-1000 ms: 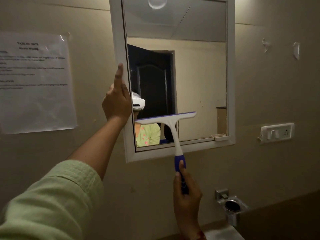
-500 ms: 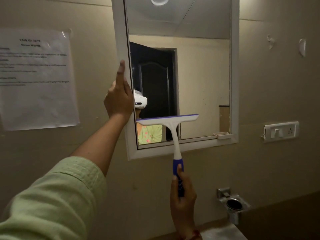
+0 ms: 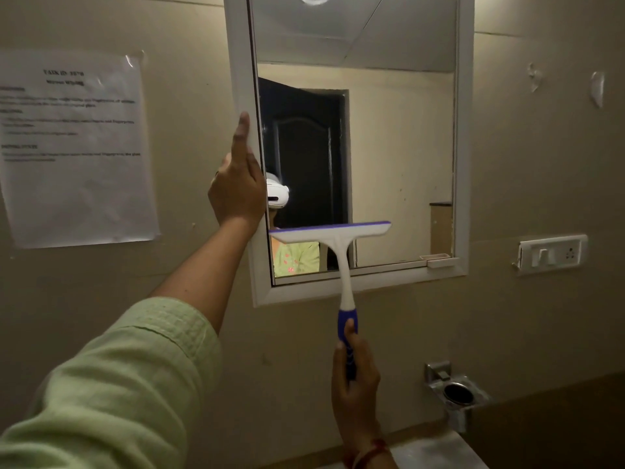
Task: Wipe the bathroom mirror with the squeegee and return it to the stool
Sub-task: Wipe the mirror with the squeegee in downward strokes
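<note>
Squeegee (image 3: 333,236) gripped by right hand (image 3: 355,384) low on handle for reach; blade above on mirror (image 3: 399,147). Left hand (image 3: 236,191) clasping frame (image 3: 241,79), steadying.

Glossy plastic squeegee (image 3: 333,236), shiny mirror (image 3: 399,137)

Only one view is covering the scene: a wide-angle camera worn on the person's head, looking forward and slightly upward at a beige wall from close range, about arm's reach. It is facing the white-framed rectangular wall mirror (image 3: 355,137) almost square on, from a little to its left, so the frame's verticals are leaning with the lens. The right hand (image 3: 355,387), gripping the blue handle of a white squeegee (image 3: 341,245), is sitting low in the centre. Above that grip the mirror is filling the upper middle; left of it a printed paper sheet (image 3: 74,147) is reaching the picture's edge.
</note>
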### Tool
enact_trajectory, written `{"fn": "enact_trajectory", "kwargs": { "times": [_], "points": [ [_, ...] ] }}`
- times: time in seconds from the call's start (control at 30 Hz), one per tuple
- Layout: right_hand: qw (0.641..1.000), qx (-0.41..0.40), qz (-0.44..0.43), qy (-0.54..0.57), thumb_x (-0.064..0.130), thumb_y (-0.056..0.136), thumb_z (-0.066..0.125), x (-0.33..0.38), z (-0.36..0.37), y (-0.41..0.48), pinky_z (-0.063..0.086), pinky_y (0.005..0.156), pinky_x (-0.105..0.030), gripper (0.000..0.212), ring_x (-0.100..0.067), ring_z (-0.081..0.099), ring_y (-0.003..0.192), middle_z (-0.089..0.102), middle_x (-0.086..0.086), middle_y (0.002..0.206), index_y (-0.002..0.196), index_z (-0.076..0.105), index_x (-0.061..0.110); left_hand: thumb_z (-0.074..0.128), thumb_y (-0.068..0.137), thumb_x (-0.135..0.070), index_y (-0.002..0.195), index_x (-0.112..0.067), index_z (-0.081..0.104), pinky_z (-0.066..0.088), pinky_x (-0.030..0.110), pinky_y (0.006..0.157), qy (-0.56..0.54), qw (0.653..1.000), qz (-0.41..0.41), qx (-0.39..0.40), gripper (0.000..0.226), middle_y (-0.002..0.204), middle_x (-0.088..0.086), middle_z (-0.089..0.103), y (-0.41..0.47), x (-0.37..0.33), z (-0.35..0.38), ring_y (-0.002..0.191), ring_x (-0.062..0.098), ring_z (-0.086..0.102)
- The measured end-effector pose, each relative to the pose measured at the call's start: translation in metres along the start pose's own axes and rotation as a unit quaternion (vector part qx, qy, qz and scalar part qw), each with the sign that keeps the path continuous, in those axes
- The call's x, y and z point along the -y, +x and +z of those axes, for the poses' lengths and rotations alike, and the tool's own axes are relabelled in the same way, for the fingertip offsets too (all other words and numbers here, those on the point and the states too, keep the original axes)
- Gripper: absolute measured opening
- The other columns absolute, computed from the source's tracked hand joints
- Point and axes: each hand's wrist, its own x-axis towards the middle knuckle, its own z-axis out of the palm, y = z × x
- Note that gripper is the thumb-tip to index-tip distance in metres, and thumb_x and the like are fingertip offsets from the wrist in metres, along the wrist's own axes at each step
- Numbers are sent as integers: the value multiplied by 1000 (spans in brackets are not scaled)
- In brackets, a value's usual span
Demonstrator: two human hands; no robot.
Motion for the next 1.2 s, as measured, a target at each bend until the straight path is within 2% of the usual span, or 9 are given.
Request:
{"fn": "enact_trajectory", "kwargs": {
  "times": [0.07, 0.2, 0.3, 0.57, 0.73, 0.9, 1.0, 1.1, 1.2],
  "points": [
    [1000, 18, 19, 5, -1, 89, 53, 0, -3, -7, 40, 56, -6, 55, 3, 48, 64, 50, 5, 81, 126, 41, 37, 25, 98, -27, 141, -26, 25, 25, 22, 49, -3, 1000, 1, 3, 43, 63, 1, 42, 0, -1, -1, 50, 12, 37],
    [999, -8, 16, 48, 28, 90, 49, 21, -4, 21, 43, 57, -6, 39, 1, 52, 66, 55, 4, 85, 127, 43, 41, 25, 98, -27, 141, -25, 26, 23, 18, 45, -6, 1000, 4, 2, 44, 61, 2, 41, 0, 0, -1, 46, 8, 32],
    [996, -12, 17, 85, 38, 89, 46, 31, 2, 40, 44, 55, -8, 40, -2, 53, 63, 59, -2, 91, 128, 43, 43, 25, 98, -28, 141, -24, 26, 23, 18, 46, -8, 1000, 2, 4, 44, 62, 1, 41, 0, 0, -1, 47, 8, 32],
    [999, 14, 26, 36, 18, 87, 48, 2, 3, -17, 42, 54, -7, 44, 0, 49, 62, 52, -6, 80, 127, 42, 34, 24, 98, -29, 141, -25, 27, 39, 32, 54, 3, 1000, 5, 16, 43, 75, 18, 61, 0, -2, -5, 60, 28, 53],
    [998, -12, 24, 54, 29, 88, 52, 20, -1, 11, 43, 53, -8, 40, -3, 51, 61, 54, 2, 80, 125, 44, 42, 24, 99, -28, 140, -22, 29, 30, 25, 52, 6, 1000, 6, 16, 42, 65, 9, 49, 0, 0, -4, 54, 15, 42],
    [998, -18, 5, 68, 31, 90, 49, 24, 3, 28, 43, 55, -7, 40, -1, 52, 61, 56, 0, 82, 129, 44, 37, 23, 99, -28, 141, -21, 26, 28, 23, 50, 3, 1000, 4, 18, 43, 64, 6, 46, -1, 2, -4, 52, 14, 42],
    [1000, -7, 6, 27, 17, 91, 56, 6, 0, -4, 41, 55, -6, 44, 1, 49, 61, 51, 4, 78, 128, 45, 38, 23, 99, -29, 141, -23, 26, 32, 26, 53, 4, 1000, 1, 18, 43, 72, 10, 56, 0, 1, -4, 55, 16, 47],
    [1000, 13, 8, 1, 2, 88, 54, -1, -5, -28, 40, 54, -5, 60, 2, 49, 62, 52, 3, 81, 131, 40, 42, 22, 98, -31, 142, -21, 21, 41, 30, 54, 1, 1000, 0, 22, 45, 87, 16, 65, -1, -1, -6, 58, 23, 53],
    [999, -10, 35, 18, 14, 90, 53, 8, -7, -14, 42, 54, -8, 52, -5, 51, 62, 55, 1, 81, 127, 43, 49, 22, 98, -31, 143, -16, 17, 45, 32, 57, 9, 1000, -15, 20, 48, 98, 16, 66, -1, -2, -6, 61, 27, 58]
  ]
}}
